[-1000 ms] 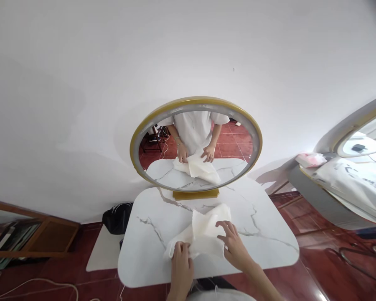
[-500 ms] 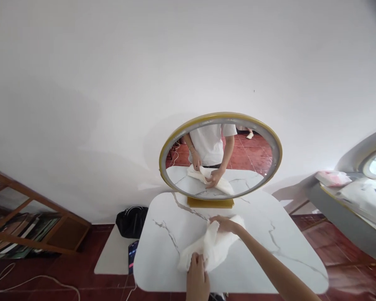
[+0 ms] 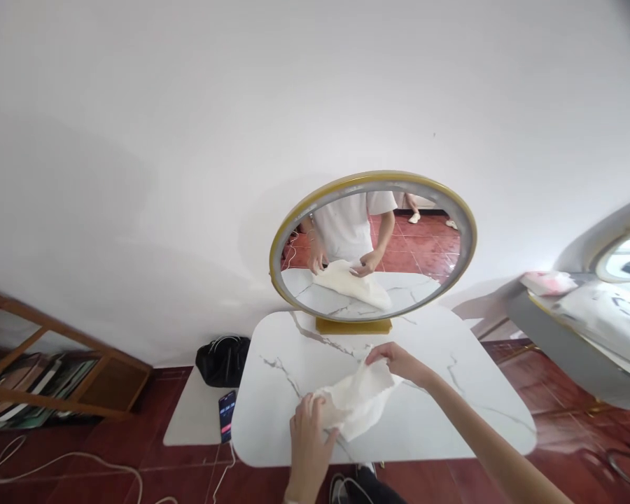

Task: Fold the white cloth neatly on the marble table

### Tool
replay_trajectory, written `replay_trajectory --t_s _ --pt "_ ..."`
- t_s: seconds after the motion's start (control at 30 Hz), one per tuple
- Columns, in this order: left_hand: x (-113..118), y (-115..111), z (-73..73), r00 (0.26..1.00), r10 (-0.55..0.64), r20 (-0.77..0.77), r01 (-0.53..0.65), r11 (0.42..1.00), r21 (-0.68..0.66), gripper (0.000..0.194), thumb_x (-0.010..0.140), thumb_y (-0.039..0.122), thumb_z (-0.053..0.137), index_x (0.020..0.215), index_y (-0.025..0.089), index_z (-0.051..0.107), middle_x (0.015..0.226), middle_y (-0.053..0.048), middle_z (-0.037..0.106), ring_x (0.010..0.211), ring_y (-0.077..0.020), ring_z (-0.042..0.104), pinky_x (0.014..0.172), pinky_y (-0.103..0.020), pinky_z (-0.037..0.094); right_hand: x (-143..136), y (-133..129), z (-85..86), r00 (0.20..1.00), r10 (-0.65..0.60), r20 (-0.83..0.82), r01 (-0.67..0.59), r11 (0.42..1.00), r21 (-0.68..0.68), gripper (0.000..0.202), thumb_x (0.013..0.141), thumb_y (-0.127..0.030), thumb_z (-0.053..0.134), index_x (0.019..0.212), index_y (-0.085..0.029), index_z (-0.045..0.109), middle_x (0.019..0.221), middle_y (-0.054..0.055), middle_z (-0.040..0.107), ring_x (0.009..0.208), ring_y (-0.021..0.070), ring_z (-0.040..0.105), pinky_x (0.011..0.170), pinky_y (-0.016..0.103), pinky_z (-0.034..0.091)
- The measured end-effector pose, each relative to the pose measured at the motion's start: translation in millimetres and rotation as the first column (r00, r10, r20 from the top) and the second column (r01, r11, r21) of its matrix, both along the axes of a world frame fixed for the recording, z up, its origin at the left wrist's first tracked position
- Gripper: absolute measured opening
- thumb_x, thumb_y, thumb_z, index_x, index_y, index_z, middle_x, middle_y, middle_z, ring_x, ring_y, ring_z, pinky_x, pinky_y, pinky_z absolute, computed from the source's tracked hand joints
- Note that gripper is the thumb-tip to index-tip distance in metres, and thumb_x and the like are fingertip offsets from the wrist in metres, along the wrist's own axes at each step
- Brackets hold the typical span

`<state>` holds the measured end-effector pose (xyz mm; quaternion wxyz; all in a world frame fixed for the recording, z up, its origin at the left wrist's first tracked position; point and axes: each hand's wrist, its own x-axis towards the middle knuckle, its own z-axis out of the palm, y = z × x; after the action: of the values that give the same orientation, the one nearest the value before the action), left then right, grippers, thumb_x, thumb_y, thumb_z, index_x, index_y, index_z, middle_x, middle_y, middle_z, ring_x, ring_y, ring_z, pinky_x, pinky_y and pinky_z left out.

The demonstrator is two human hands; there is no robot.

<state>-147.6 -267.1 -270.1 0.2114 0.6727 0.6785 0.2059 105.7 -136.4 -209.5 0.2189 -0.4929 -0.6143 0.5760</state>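
Observation:
A crumpled cream-white cloth [image 3: 354, 406] lies on the white marble-patterned table [image 3: 273, 350]; its exact kind I cannot make out. My right hand [image 3: 393, 358] pinches its upper right edge and lifts that part off the surface. At the cloth's left end is my left hand [image 3: 311, 430], its thumb spread away from bent fingers that touch the edge. Behind the cloth stands a round mirror [image 3: 372, 252] with a gold rim, reflecting both hands and the cloth.
Left of the table, a black bag [image 3: 222, 360] and a lit phone [image 3: 227, 416] rest on a low pale surface. A wooden shelf [image 3: 113, 381] holds books. To the right, a second table [image 3: 572, 360] bears a white bag [image 3: 598, 311] and a pink-white packet [image 3: 549, 283]. Cables cross the floor.
My left hand has loosened from the cloth and shifted left, its fingers spreading. My right hand has moved slightly right and up, lifting the cloth's edge. The view has shifted slightly.

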Motion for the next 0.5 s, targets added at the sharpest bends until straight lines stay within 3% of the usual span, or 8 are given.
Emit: replay_trajectory --t_s 0.1,0.23,0.37,0.5 --pt "-13.4 12.5 8.2 0.985 -0.122 0.121 0.135 0.985 -0.104 0.022 0.090 0.031 0.037 0.096 0.023 0.056 0.097 -0.006 0.063 0.091 -0.0214 0.062 0.080 -0.033 0.048 10.3 -9.7 10.8 0.998 -0.052 -0.025 0.051 0.998 -0.045 0.024 0.063 -0.024 0.053 0.076 -0.021 0.073 0.084 0.002 0.072 0.083 0.0233 0.066 0.068 0.032 0.052" --pt "-28.1 16.5 11.5 0.986 -0.069 0.154 0.079 0.995 -0.057 0.031 0.094 0.043 0.029 0.096 0.024 0.054 0.093 -0.007 0.066 0.089 -0.0221 0.065 0.076 -0.032 0.050 27.3 -20.4 12.9 0.988 -0.144 -0.061 0.140 0.988 -0.062 0.036 0.078 -0.049 0.055 0.072 -0.017 0.072 0.075 0.004 0.070 0.075 0.0208 0.065 0.071 0.033 0.051" --pt "-28.8 8.9 4.6 0.989 -0.061 0.133 0.067 0.997 -0.039 0.029 0.092 0.046 0.035 0.096 0.025 0.054 0.091 -0.005 0.066 0.085 -0.0196 0.067 0.073 -0.028 0.051 45.7 -29.2 2.6 0.965 -0.246 -0.093 0.240 0.968 -0.065 0.049 0.070 -0.064 0.064 0.066 -0.016 0.069 0.067 0.005 0.067 0.070 0.0213 0.063 0.067 0.033 0.051" --pt "-15.1 -0.8 -0.1 0.985 -0.142 0.098 0.143 0.990 -0.008 0.038 0.093 0.048 0.030 0.092 0.024 0.059 0.090 -0.005 0.067 0.082 -0.0164 0.066 0.074 -0.026 0.052 67.7 -35.9 -4.5 0.940 -0.313 -0.135 0.308 0.950 -0.054 0.049 0.060 -0.064 0.072 0.067 -0.016 0.069 0.067 0.004 0.068 0.068 0.0216 0.064 0.065 0.033 0.051"
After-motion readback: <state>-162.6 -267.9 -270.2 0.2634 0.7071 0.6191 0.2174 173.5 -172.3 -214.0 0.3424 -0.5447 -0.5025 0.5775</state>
